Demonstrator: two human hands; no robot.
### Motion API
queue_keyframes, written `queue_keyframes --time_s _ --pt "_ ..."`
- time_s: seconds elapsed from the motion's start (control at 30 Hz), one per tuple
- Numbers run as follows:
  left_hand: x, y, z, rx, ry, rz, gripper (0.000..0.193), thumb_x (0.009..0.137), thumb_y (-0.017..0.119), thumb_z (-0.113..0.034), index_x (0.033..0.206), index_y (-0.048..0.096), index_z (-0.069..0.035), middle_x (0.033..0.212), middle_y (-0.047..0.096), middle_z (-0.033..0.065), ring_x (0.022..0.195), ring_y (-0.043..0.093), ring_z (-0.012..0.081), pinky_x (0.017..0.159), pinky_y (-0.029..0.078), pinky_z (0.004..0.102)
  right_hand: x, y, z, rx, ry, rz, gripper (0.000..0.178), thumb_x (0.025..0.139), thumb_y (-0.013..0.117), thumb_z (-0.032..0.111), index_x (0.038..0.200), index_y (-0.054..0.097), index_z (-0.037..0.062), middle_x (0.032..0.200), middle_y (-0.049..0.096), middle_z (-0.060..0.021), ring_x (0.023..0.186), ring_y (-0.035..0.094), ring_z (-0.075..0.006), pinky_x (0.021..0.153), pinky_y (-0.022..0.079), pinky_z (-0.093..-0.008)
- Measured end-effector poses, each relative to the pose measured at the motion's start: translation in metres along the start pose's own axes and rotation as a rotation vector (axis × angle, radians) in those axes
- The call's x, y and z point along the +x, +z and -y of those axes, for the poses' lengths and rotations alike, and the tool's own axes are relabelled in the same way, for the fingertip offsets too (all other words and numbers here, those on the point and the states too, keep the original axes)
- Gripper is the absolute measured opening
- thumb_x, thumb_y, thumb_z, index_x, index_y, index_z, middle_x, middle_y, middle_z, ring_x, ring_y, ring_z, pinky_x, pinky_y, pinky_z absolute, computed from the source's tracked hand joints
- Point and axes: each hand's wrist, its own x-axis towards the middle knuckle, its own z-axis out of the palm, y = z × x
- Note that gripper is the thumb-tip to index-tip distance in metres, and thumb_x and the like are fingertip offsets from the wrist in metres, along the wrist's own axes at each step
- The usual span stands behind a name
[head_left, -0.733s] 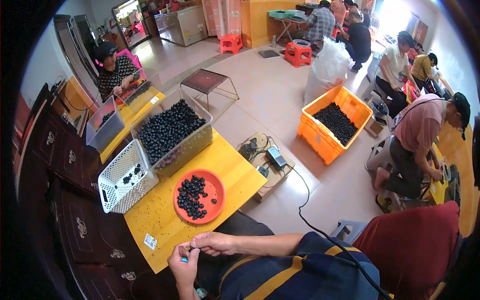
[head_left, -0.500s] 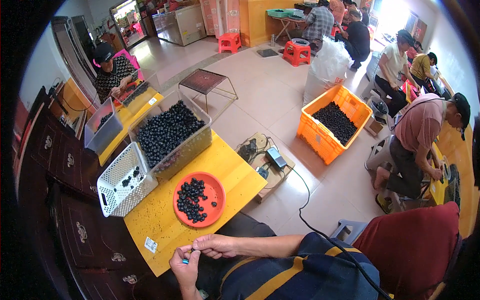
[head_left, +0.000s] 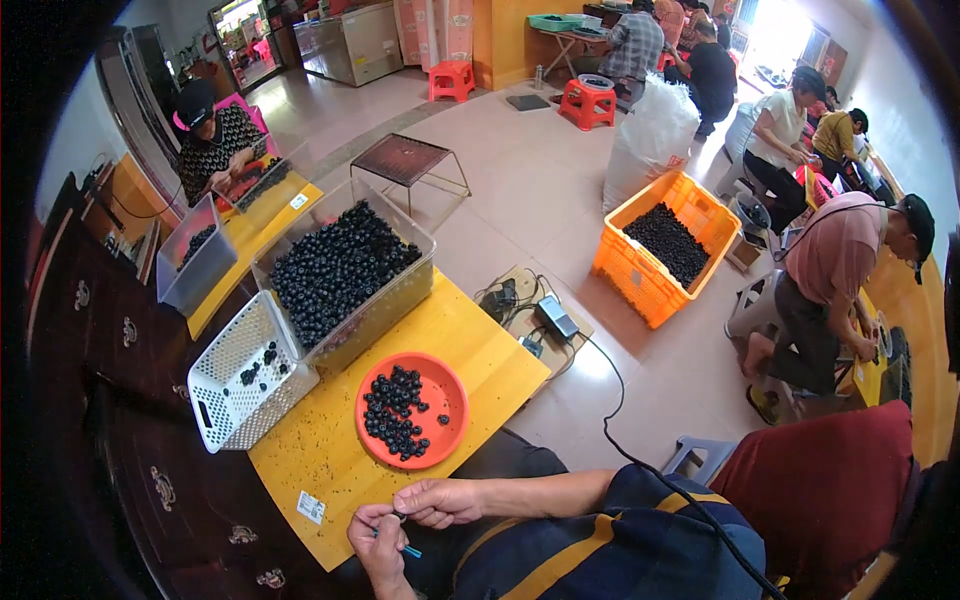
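Close to the near edge of the yellow table (head_left: 480,385), my two hands meet fingertip to fingertip. My left hand (head_left: 378,545) is closed round a slim blue tool (head_left: 412,551), whose bright end sticks out beside the thumb; its kind is unclear. With thumb and forefinger, my right hand (head_left: 442,500) pinches a small dark piece (head_left: 401,516), partly hidden by the fingers. Just beyond them sits a round orange-red plate (head_left: 452,445) with a pile of small black round pieces (head_left: 395,408), a few of them loose on its right side.
A clear bin (head_left: 385,318) heaped with black pieces and a white perforated basket (head_left: 205,395) stand at the table's far left. Behind the table are a power adapter (head_left: 556,318) with cables and an orange crate (head_left: 612,255). Other people work around the room.
My view has shifted slightly. More of the blue tool now shows below my left hand, which has turned a little. Both hands stay together at the table edge.
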Motion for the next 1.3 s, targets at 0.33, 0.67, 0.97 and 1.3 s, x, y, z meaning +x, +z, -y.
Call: queue_keyframes --time_s 0.33,0.67,0.97,1.3 --pt "0.012 0.013 0.005 0.012 -0.006 0.000 0.021 0.091 0.072 -0.014 0.094 0.054 -0.004 0.063 0.049 -0.0023 0.045 0.041 0.0044 0.044 0.036 0.0207 0.001 -0.012 0.005 0.032 0.003 0.041 0.022 0.103 0.059 0.037 0.088 0.053 0.0216 0.062 0.029 0.0128 0.047 0.023 -0.0007 0.040 0.016 -0.0190" --pt "0.018 0.023 0.008 0.032 0.026 0.030 0.027 0.090 0.075 -0.016 0.098 0.053 -0.003 0.062 0.050 -0.0017 0.045 0.041 0.0048 0.043 0.036 0.0204 -0.008 -0.012 0.016 0.098 0.019 0.019 0.025 0.104 0.057 0.034 0.086 0.048 0.0202 0.062 0.027 0.0120 0.046 0.023 -0.0003 0.039 0.015 -0.0186" --pt "0.018 0.020 0.005 -0.012 -0.038 0.016 0.022 0.091 0.070 -0.012 0.100 0.052 -0.005 0.063 0.049 -0.0026 0.042 0.038 0.0046 0.040 0.035 0.0215 -0.003 -0.016 0.018 0.058 -0.026 0.076 0.025 0.101 0.062 0.039 0.089 0.053 0.0195 0.063 0.031 0.0119 0.047 0.024 -0.0011 0.041 0.016 -0.0190" --pt "0.017 0.021 0.007 -0.002 0.021 -0.007 0.021 0.098 0.065 -0.019 0.093 0.048 -0.007 0.058 0.043 -0.0038 0.042 0.036 0.0040 0.039 0.032 0.0207 -0.003 -0.007 0.015 -0.104 -0.029 -0.040 0.025 0.102 0.060 0.038 0.089 0.055 0.0170 0.060 0.031 0.0118 0.046 0.024 -0.0015 0.042 0.015 -0.0215"
